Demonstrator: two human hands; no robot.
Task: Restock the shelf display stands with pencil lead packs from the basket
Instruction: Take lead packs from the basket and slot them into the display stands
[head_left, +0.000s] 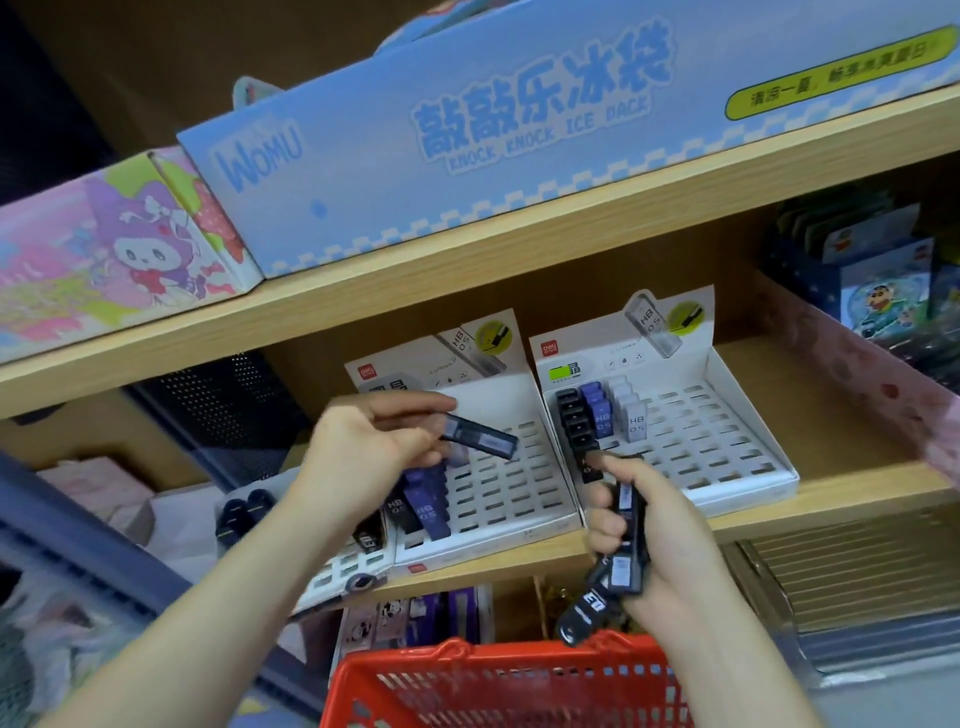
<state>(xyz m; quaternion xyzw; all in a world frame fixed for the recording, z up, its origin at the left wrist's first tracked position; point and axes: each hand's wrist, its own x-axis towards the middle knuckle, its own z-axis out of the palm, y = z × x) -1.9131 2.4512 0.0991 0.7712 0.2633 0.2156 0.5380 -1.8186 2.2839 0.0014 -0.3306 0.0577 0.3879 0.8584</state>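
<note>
Two display stands sit side by side on the wooden shelf (831, 483), and both look mostly unfilled; the left stand (498, 493) carries a few purple and dark packs along its left side, partly hidden by an arm; the right stand (701, 447) has one column of black packs, a short run of purple ones and a few white ones in its upper left corner; the rest of the slots in both are bare. The left hand (374, 447) pinches a single dark pack (483, 440) between thumb and fingers, holding it over the left stand and not yet in a slot; the right hand (649, 535) is curled round a bundle of packs (621, 566), several dark ones fanned downward, held in front of the gap between the two stands. The red basket (498, 670) hangs at the bottom edge, just below the right hand; its inside is out of sight, so how many packs wait there cannot be told. By my reckoning the job is in its early part; only a few columns are stocked, and many rows are left to fill.
</note>
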